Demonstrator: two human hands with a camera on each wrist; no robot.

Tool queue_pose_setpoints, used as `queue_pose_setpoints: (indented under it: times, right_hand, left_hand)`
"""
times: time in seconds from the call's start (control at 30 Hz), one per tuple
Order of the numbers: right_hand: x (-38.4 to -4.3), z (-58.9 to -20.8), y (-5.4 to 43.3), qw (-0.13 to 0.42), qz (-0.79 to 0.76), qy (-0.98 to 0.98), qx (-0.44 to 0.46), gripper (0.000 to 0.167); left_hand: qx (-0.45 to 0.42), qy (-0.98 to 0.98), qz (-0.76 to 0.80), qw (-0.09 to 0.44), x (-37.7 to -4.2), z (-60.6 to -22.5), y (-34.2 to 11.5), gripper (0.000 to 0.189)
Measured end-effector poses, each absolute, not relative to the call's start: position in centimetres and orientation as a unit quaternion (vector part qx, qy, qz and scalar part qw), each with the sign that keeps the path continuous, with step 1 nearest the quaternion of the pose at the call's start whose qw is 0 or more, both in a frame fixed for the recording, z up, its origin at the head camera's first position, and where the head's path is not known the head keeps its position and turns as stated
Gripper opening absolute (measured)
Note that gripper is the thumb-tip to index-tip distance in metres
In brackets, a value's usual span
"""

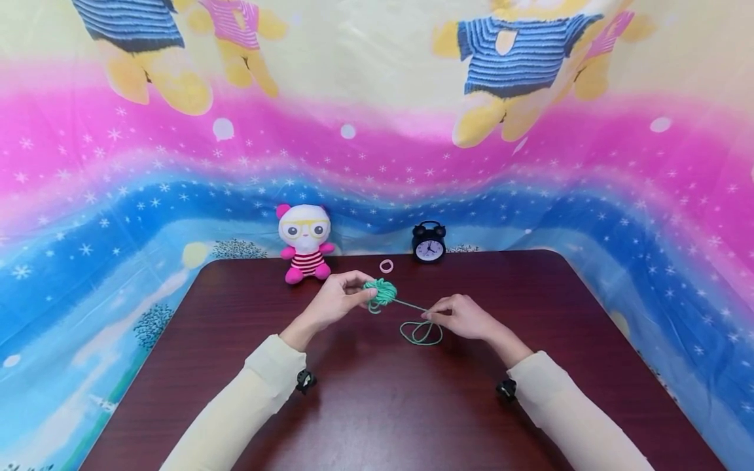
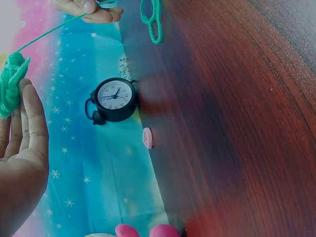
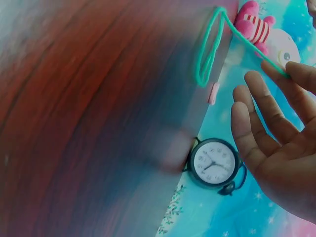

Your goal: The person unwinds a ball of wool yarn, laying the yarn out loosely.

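My left hand [image 1: 338, 299] holds a small bundle of green yarn [image 1: 383, 292] between thumb and fingers, above the table. From the bundle a strand runs taut to my right hand [image 1: 462, 316], whose thumb and forefinger pinch it. Past that pinch the strand's loose end hangs in loops [image 1: 421, 333] below the right fingertips. In the right wrist view the other fingers [image 3: 269, 111] of that hand are spread apart, and the strand [image 3: 247, 42] leads from the pinch down to the loops. The left wrist view shows the bundle [image 2: 12, 84] at the left fingertips.
A pink-and-white plush panda [image 1: 305, 243] sits at the back left of the dark wooden table [image 1: 383, 405]. A black alarm clock [image 1: 429, 243] stands at the back edge, and a pink ring [image 1: 386, 266] lies between them. Behind hangs a patterned cloth [image 1: 377, 157].
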State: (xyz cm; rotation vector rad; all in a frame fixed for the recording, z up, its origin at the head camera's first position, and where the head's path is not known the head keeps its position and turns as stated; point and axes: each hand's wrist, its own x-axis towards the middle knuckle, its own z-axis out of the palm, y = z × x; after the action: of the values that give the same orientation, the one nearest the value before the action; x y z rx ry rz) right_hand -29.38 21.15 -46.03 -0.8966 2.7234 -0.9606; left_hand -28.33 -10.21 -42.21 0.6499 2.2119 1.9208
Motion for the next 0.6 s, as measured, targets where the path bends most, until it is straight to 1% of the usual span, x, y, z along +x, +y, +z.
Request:
queue_pose_setpoints:
  times: [0.17, 0.37, 0.6]
  right_hand:
    - [-29.6, -45.9, 22.0, 0.043, -0.322, 0.912, -0.251, 0.023]
    - [-29.8, -45.2, 22.2, 0.022, -0.336, 0.914, -0.227, 0.024]
    - [-30.0, -44.6, 22.5, -0.018, -0.343, 0.915, -0.212, 0.026]
  left_hand:
    - [0.219, 0.746, 0.624, 0.078, -28.2, -42.2, -10.3, 0.027]
    - [0.221, 0.754, 0.612, 0.091, -28.1, -42.2, -10.5, 0.028]
    - [0.235, 0.759, 0.592, 0.138, -28.0, -42.1, -10.9, 0.027]
